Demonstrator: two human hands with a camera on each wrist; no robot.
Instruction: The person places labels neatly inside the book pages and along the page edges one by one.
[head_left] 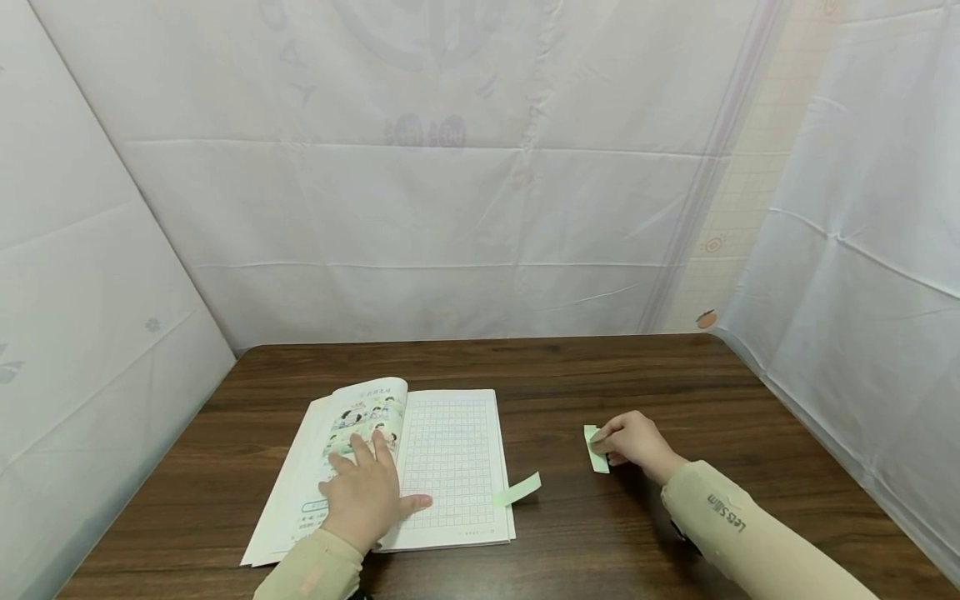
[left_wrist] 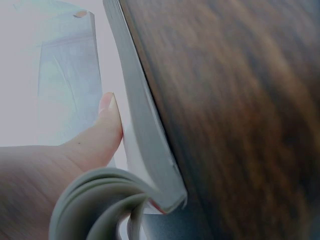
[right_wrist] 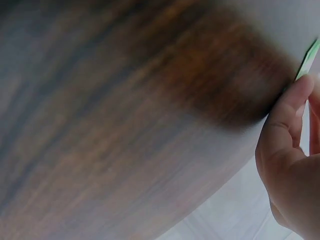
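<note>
Pale green narrow paper, right hand pinching; left hand spread on book.

Two bare human hands are showing: one left hand, whose five digits are all showing in the head view, and one right hand. Two pale beige fabric sleeves are appearing, one per arm; one line of dark lettering is running along the right one. One open, white-paged paper book is lying on one dark brown wood-grain table. Pale green paper is showing in two places: one narrow strip is jutting from the book, and one narrow piece is sitting at the right hand, possibly comprising several layers; they are too small for counting.
</note>
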